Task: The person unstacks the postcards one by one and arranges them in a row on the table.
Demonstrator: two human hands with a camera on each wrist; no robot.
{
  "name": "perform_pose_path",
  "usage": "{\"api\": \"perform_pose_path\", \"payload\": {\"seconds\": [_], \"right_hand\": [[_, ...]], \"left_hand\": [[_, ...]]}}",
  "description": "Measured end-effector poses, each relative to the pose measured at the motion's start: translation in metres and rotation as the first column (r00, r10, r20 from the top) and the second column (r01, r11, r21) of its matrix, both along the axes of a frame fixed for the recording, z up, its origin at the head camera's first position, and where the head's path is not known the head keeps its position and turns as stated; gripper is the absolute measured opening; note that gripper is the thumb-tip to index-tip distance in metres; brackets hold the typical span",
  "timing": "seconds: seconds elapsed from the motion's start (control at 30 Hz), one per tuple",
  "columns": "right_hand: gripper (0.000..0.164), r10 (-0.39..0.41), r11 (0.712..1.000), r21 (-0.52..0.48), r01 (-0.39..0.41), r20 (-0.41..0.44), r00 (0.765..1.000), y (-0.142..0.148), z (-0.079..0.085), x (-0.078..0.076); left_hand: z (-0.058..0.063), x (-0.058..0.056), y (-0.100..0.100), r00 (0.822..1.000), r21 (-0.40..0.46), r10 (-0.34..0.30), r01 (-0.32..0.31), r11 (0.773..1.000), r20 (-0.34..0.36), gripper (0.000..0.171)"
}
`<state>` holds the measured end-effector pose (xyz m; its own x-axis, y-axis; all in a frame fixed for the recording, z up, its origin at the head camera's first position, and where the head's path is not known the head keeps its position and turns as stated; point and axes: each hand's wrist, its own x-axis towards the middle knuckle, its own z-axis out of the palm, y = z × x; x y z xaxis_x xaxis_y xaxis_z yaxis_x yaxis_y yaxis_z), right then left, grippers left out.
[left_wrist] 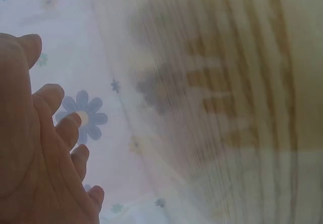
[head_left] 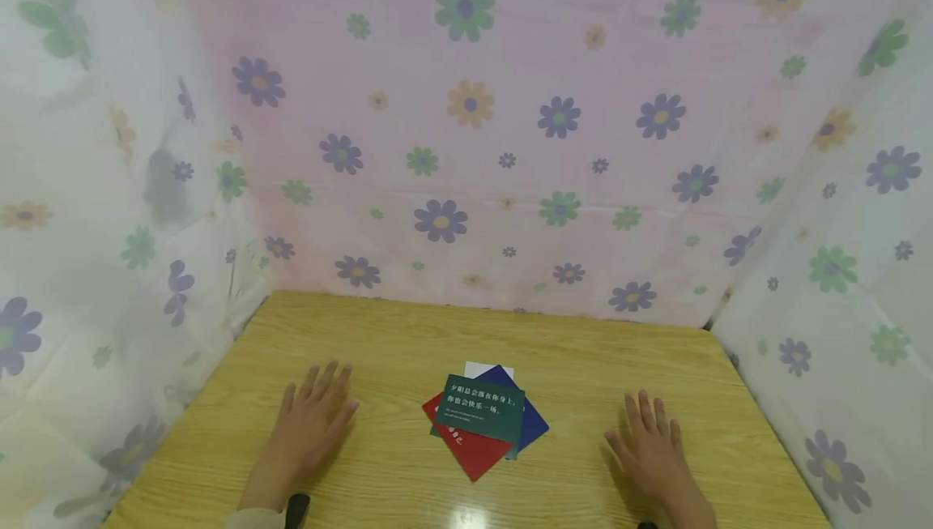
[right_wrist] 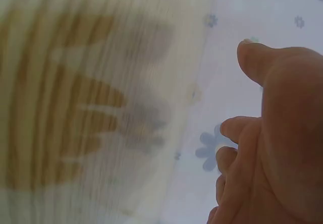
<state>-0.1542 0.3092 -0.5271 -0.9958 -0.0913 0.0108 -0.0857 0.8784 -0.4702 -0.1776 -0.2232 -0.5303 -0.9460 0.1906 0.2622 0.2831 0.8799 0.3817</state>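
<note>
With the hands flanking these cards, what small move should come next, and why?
Probably bring the right hand inward to the green card: it lies on top, uncovered, overlapping the red card and blue card. That hand looks empty and sits apart from the cards, as does the left hand.

A makeshift booth (head_left: 80, 156), with flower-printed sheets (head_left: 510, 59) round three sides of a wood-grained table (head_left: 583, 359).
</note>
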Motion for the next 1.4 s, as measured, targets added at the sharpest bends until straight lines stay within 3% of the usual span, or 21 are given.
{"api": "perform_pose_path", "payload": {"seconds": [0.27,0.7,1.0,1.13,1.4], "right_hand": [[0.08,0.046,0.999,-0.008,-0.045,0.004,0.999,-0.019,0.001,0.005],[0.077,0.137,0.99,-0.042,-0.136,0.024,0.99,-0.056,0.004,0.013],[0.074,0.191,0.981,-0.022,-0.191,0.0,0.982,-0.071,0.0,0.009],[0.075,0.209,0.978,-0.014,-0.209,0.021,0.978,-0.075,-0.002,0.005],[0.076,0.248,0.969,-0.011,-0.248,0.036,0.968,-0.082,-0.002,-0.001]], "left_hand": [[0.005,0.004,0.009,0.998,0.01,-0.012,0.011,1.0,0.061,0.062],[0.005,0.009,0.025,0.996,0.048,-0.082,0.081,0.996,0.026,0.058],[0.001,0.005,0.036,0.992,0.043,-0.124,0.124,0.991,-0.008,0.057],[-0.004,0.004,0.04,0.991,0.035,-0.131,0.13,0.991,0.02,0.058],[-0.001,0.004,0.053,0.986,0.048,-0.154,0.151,0.987,0.058,0.058]]}}
